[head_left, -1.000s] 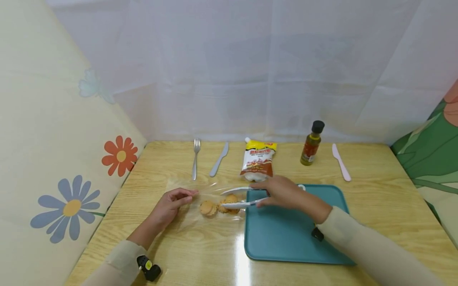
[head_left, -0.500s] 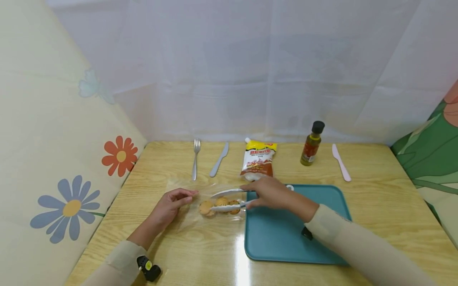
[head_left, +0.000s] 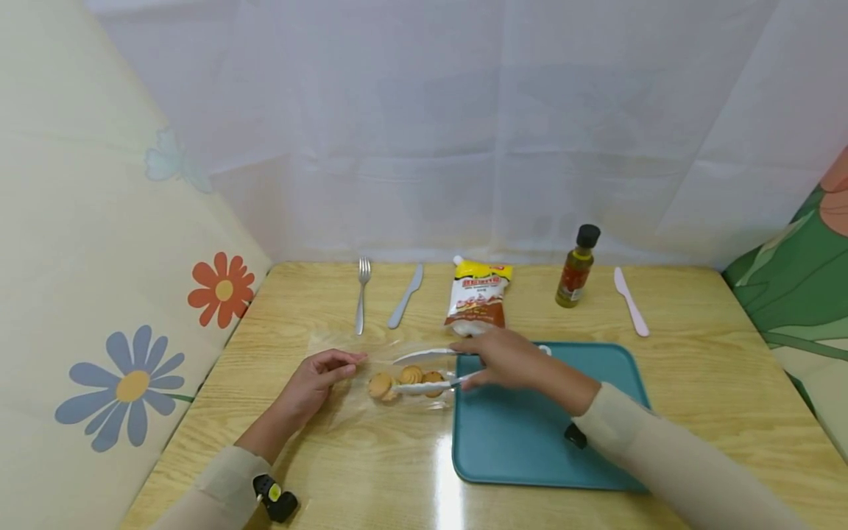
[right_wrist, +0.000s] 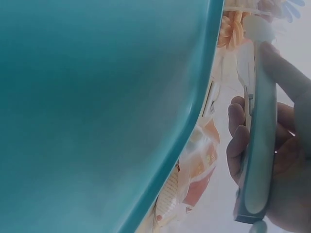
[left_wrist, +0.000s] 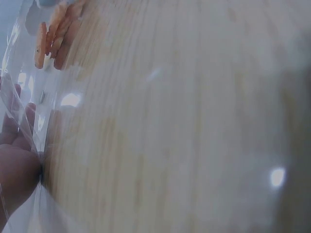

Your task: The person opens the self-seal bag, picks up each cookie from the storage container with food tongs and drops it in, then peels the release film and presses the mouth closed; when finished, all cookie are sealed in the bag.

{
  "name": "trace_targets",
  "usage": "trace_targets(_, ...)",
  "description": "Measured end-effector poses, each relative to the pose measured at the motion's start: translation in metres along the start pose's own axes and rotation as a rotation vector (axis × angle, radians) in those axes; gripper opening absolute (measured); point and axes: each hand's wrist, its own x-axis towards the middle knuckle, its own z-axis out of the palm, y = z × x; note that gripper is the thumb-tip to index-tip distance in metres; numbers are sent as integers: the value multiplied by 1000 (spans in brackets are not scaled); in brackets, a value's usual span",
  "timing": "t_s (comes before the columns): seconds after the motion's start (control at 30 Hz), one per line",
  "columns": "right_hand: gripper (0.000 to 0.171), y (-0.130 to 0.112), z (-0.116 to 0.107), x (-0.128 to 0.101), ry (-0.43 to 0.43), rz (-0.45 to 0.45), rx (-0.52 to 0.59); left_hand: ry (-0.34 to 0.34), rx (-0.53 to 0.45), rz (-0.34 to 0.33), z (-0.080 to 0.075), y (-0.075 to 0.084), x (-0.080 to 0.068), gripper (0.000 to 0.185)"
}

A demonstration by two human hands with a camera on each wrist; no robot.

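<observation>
My left hand (head_left: 318, 379) pinches the edge of a clear plastic bag (head_left: 351, 408) lying on the table. Inside it are several round golden cookies (head_left: 380, 386). From the right, my right hand (head_left: 506, 358) grips a pair of tongs (head_left: 414, 388), its white ends spread apart over the cookies, one arm lying across them. In the right wrist view, fingers and thumb wrap the handle of the tongs (right_wrist: 261, 136). Part of the left hand (left_wrist: 17, 160) shows behind the clear film in the left wrist view. Whether the tongs touch a cookie, I cannot tell.
A teal tray (head_left: 530, 449) lies beneath my right forearm, beside the bag. Along the back are a fork (head_left: 361, 294), a grey knife (head_left: 406, 296), a squeeze pouch (head_left: 478, 294), a bottle of yellowish oil (head_left: 575, 276) and a pink knife (head_left: 631, 302).
My right hand has moved left with the tongs, reaching deeper over the cookies, then shifted back slightly right. The cookies lie more spread out. My left hand has stayed still.
</observation>
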Motion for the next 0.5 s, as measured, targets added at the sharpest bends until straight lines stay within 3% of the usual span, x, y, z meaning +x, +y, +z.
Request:
trace_targets(0.3, 66, 5, -4, -24, 0, 35, 18, 12, 16, -16, 2, 2, -2, 31)
trace_targets(0.5, 66, 10, -7, -44, -18, 129, 95, 17, 25, -18, 2, 2, -2, 31)
